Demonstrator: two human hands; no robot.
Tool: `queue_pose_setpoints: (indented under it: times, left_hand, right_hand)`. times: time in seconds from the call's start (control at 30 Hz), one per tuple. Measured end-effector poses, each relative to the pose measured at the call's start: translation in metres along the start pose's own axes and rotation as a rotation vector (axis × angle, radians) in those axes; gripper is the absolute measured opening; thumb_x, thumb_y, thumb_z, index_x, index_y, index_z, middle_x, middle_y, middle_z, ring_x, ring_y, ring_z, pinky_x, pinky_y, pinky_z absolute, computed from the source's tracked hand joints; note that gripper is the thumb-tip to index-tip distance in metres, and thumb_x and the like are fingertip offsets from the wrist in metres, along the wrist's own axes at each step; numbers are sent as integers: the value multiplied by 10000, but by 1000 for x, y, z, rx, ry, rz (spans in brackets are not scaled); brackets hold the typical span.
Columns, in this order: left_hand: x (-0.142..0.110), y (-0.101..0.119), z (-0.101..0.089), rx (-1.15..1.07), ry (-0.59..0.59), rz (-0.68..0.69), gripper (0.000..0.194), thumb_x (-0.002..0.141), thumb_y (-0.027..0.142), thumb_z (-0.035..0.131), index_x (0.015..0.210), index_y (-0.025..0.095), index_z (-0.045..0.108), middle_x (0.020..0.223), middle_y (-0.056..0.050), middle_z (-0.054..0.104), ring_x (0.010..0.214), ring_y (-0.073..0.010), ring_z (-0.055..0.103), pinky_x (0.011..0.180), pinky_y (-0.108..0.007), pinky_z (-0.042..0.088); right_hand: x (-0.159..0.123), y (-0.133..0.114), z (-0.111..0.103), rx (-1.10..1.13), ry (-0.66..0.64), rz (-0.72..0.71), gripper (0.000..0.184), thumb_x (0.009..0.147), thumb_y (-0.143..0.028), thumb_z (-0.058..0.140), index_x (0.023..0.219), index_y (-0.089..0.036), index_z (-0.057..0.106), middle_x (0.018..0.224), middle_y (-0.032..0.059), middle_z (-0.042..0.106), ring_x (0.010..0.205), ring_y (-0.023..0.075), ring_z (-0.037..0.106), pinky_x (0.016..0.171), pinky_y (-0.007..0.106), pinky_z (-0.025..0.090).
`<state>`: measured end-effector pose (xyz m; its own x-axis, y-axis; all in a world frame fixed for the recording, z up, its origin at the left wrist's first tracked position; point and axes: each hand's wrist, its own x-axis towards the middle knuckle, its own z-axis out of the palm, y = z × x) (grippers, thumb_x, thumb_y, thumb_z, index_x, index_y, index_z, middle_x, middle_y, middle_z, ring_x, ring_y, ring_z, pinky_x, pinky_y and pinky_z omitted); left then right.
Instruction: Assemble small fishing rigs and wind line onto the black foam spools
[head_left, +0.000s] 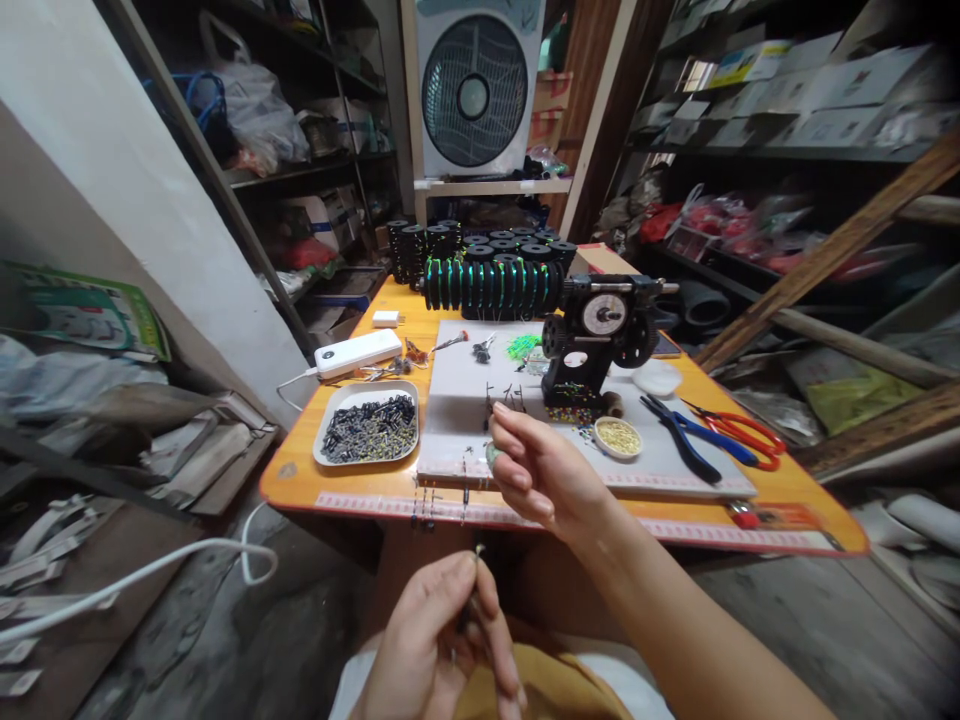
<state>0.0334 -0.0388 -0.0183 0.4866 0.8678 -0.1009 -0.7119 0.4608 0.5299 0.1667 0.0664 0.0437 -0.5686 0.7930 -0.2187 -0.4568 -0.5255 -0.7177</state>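
Pinching a small piece (480,551) between thumb and forefinger, the left hand (442,625) is in front of the table (300,470), lower than its near edge. The piece is at these fingertips, too small to tell what it is. The right hand (551,475) is higher, over the near edge of the board (450,425), its fingers bent; whether they pinch something, I cannot tell. Thin dark parts (465,492) hang at the near edge, to the left of this hand. Farther left is a tray (321,445) of dark beads. To the right stand the black machine (574,375) and a small bowl (618,455), with blue-handled pliers (686,445) beyond the bowl.
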Motion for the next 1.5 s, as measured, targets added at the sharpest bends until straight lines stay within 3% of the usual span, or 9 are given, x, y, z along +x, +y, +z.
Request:
queue_pose_setpoints:
  times: [0.33,0.73,0.83,0.97,1.1,1.2,1.3,1.4,1.5]
  left_hand:
    - [-1,-13,-14,-84,-109,80,416,990,257,282,799,107,619,605,-121,734,483,-178,697,382,-152,458]
    - [-5,-16,-9,53,32,111,348,933,357,452,720,122,595,581,-104,726,425,-167,662,372,-164,433]
    - [-5,-12,-2,164,118,97,354,904,401,501,689,130,573,595,-102,728,417,-162,649,384,-184,439]
    - [-1,-6,0,494,320,133,384,885,449,518,690,129,606,608,-86,712,435,-157,638,439,-216,446]
    - [5,0,-10,964,546,317,246,811,350,648,967,177,729,656,-39,689,445,-140,588,489,-240,461]
    - [9,11,-14,1135,642,523,318,745,251,717,1062,230,725,596,-14,651,427,-139,518,450,-229,407]
    - [19,30,-8,1243,621,636,262,750,233,711,1011,227,739,700,-34,689,528,-150,546,568,-233,429]
    - [38,46,3,1239,533,602,243,829,301,625,1051,218,683,833,-42,678,629,-164,567,624,-248,435]
    - [55,51,13,1251,404,588,170,882,317,544,912,191,655,868,-55,628,722,-180,559,661,-260,427]
  right_hand:
    - [0,2,0,-6,-11,-5,428,812,-475,586,580,-196,359,371,-79,457,197,28,280,211,121,162]
    - [1,0,-2,0,-7,-17,425,816,-473,591,585,-197,364,375,-85,460,202,25,263,205,118,159]
    - [2,0,-3,-6,-11,-24,423,808,-475,597,591,-196,366,383,-85,456,204,22,268,210,117,158]
    - [2,-2,-5,-142,-13,-72,385,836,-487,566,636,-186,433,420,-69,501,226,27,308,227,117,195]
    - [2,-10,-6,-514,40,-162,320,879,-465,528,832,-154,589,424,-65,517,254,35,349,262,117,237]
    - [2,-16,-7,-725,61,-167,377,895,-476,503,943,-128,642,408,-79,480,255,31,342,276,123,233]
    - [2,-20,-6,-792,33,-171,430,903,-490,485,1012,-115,664,416,-79,472,262,33,346,283,134,251]
    - [0,-21,-4,-796,13,-184,455,899,-498,488,1056,-112,669,416,-78,471,273,33,345,289,138,257]
    - [-3,-20,-2,-764,8,-178,449,886,-495,514,1086,-120,660,418,-85,467,271,33,343,281,134,248]
